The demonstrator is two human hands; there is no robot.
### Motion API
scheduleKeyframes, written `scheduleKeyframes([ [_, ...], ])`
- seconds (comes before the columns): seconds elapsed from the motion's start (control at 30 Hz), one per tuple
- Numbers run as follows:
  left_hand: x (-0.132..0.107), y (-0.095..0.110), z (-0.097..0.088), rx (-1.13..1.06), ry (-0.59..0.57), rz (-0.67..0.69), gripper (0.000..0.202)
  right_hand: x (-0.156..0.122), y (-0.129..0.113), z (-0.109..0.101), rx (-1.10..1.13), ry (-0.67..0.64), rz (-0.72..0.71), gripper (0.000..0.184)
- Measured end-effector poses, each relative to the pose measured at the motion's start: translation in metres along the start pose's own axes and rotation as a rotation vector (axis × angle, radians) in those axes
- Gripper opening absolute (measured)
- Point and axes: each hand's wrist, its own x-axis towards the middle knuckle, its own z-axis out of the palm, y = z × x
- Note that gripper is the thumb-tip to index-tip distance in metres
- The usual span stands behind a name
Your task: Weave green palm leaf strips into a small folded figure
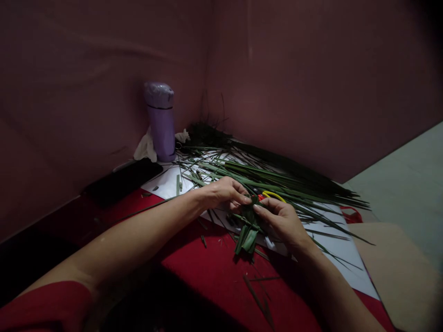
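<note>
Between my two hands is a folded green leaf piece, with short flat ends hanging below the fingers. My left hand pinches its top from the left, thumb and forefinger closed. My right hand pinches the same piece from the right, its thumb tip close to the left one. Just behind the fingers lie scissors with yellow and red handles, partly hidden by the right hand. Long green leaf strips are spread over white paper beyond both hands.
A purple bottle with a plastic-wrapped top stands at the back left, beside crumpled white tissue. A flat black object lies in front of it. Leaf scraps lie on the red table surface. Pink walls meet behind.
</note>
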Motion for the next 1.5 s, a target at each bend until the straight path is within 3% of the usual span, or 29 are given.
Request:
scheduleKeyframes([
  [0.23,-0.004,0.007,0.003,-0.001,-0.040,-0.039,0.011,-0.003,-0.007,0.002,0.071,0.003,0.028,0.025],
  [0.4,-0.004,0.007,0.004,0.060,0.009,-0.028,0.006,-0.003,-0.005,0.001,0.057,-0.010,0.011,0.024],
  [0.77,0.002,-0.003,0.005,0.109,0.008,0.034,0.011,-0.003,-0.003,0.003,-0.064,0.018,-0.007,0.026],
  [0.93,0.003,-0.003,0.005,0.113,0.086,0.073,0.017,-0.001,0.001,0.002,-0.044,0.044,0.015,0.024],
  [1.17,0.002,-0.003,0.007,0.133,0.058,0.105,0.018,0.001,0.004,0.004,-0.086,0.078,0.019,0.026],
  [1.5,0.003,0.000,0.008,0.104,0.152,0.073,0.018,-0.004,-0.002,0.001,-0.044,-0.069,-0.045,0.019],
])
